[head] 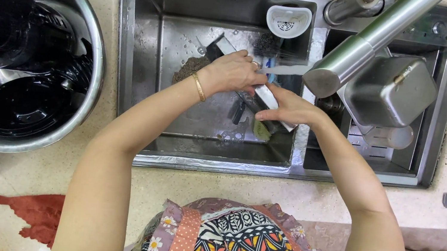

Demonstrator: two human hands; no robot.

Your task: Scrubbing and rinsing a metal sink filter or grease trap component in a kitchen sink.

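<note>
Kitchen — steel sink (144,58), faucet (364,43)
</note>
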